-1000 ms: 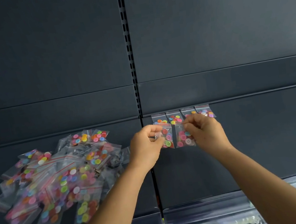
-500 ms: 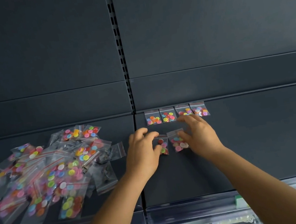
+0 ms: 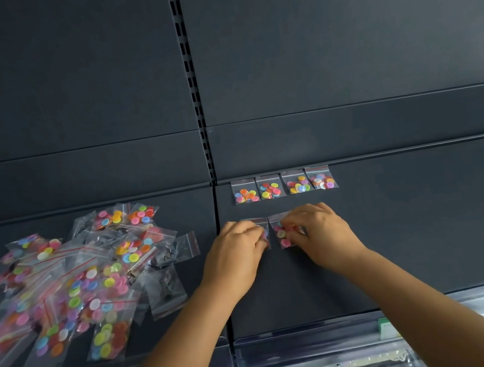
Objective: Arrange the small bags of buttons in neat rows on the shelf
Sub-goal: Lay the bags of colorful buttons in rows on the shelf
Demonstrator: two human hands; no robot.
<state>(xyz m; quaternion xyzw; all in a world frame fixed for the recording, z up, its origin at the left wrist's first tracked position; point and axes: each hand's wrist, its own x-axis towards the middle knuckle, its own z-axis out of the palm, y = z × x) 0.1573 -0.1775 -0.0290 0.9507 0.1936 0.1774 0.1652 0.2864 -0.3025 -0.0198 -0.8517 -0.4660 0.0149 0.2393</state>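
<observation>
Fingertips of the left hand (image 3: 238,247) press one small bag (image 3: 262,223) flat on the shelf (image 3: 414,219); the right hand (image 3: 318,231) pinches its neighbour (image 3: 280,234) just beside. Both start a second row, at 6 o'clock from the finished row of four bags (image 3: 283,183). Loose pile (image 3: 69,283) lies at 9 o'clock. Next, likely: square these two, then fetch more from the pile.

Loose bag pile (image 3: 70,286) hogs shelf (image 3: 432,232) left of upright seam. Right of seam: four-bag row (image 3: 283,184) at back, both hands nearer front, bare shelf further right.
</observation>
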